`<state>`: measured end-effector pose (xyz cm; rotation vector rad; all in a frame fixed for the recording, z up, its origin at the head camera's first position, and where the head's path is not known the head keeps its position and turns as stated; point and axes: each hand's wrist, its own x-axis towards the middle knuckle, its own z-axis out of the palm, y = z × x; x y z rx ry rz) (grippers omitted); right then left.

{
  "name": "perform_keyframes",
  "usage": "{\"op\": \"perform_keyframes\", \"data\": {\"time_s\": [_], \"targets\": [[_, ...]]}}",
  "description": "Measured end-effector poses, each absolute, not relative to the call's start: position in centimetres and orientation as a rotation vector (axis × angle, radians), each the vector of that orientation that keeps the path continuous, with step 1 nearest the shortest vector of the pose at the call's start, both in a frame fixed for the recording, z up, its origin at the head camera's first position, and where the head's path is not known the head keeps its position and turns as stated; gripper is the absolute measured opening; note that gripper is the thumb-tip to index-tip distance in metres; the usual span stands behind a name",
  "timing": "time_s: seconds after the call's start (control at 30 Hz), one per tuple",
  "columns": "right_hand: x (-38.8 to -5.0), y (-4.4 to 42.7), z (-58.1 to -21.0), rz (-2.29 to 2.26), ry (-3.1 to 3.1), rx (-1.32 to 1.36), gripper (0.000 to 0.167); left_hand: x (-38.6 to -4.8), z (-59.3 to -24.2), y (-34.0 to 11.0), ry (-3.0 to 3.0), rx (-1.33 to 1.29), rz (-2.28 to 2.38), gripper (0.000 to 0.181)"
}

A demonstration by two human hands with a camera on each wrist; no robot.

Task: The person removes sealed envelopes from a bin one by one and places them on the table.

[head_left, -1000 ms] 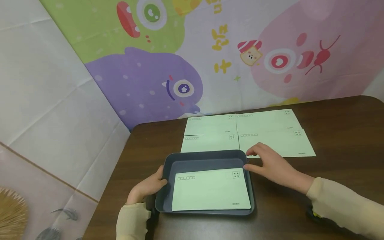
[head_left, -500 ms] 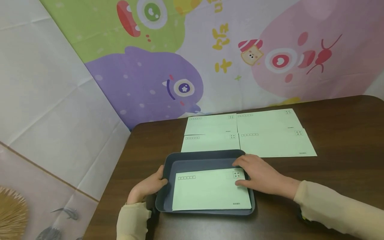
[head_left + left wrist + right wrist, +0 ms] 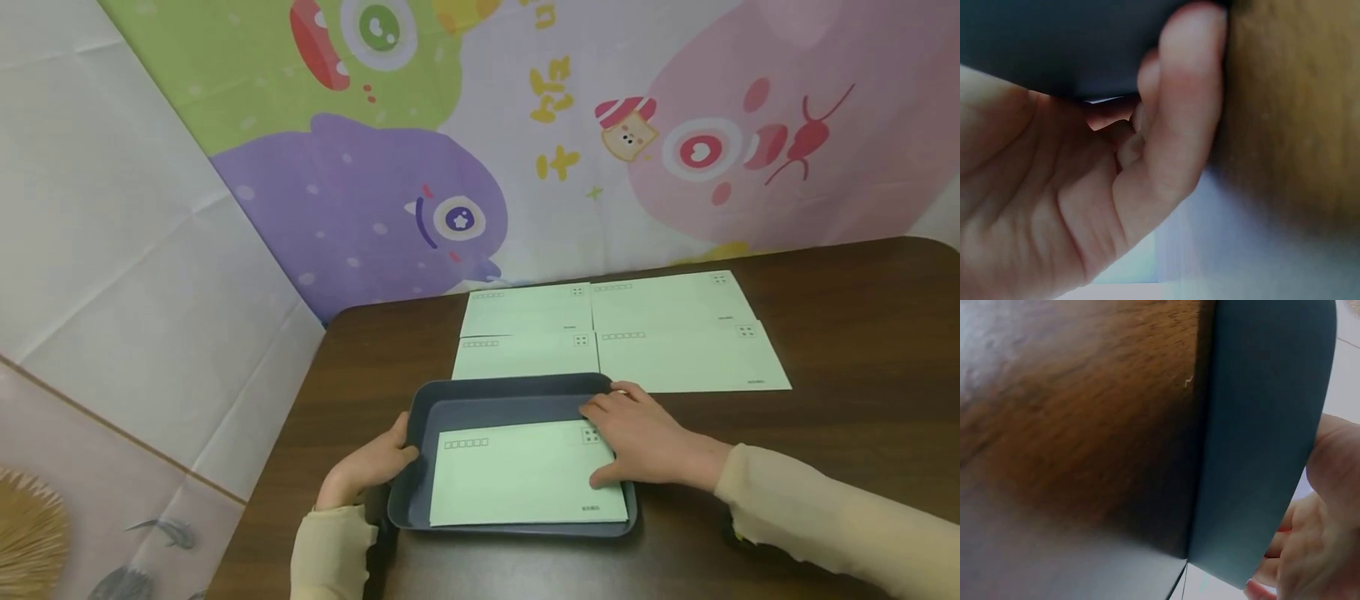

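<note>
At the far left we see a pale wall panel (image 3: 112,183), with a tan, fringed round shape (image 3: 26,529) low in its corner. Next comes the left hand (image 3: 367,467), out of a cream sleeve (image 3: 327,550). Its thumb lies over the left rim of a dark blue-grey tray (image 3: 487,412), and in the left wrist view we see the other fingers bent against the tray's outer side, so the hand grips that wall.

The tray rests flat on the brown table (image 3: 847,333). In it lies a pale green envelope (image 3: 517,479), face up, nearer the tray's near and right sides than its far and left ones. We make out a row of small boxes at its upper left and a dotted square at its upper right; whether more lie beneath, we cannot tell.

Beyond the tray, four like envelopes lie flat in two rows: rear left (image 3: 525,310), front left (image 3: 525,357), rear right (image 3: 667,298) and front right (image 3: 693,358). The tray hides the near edge of the front left one. A cartoon-printed cloth (image 3: 555,233) hangs behind them.

At the right, we find the right hand (image 3: 648,437) across the tray's right rim, thumb and fingers spread apart above the envelope's right end; we cannot tell whether they press on it. A cream sleeve covers that arm too.
</note>
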<state>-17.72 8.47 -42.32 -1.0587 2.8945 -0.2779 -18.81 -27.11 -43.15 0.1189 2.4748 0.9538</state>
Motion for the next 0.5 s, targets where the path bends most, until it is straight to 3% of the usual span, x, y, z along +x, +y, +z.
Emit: {"op": "perform_keyframes", "data": {"time_s": [0.5], "targets": [[-17.83, 8.14, -41.97, -0.117, 2.901, -1.089, 0.08, -18.74, -43.07, -26.9, 2.475, 0.103, 0.954, 0.06]]}}
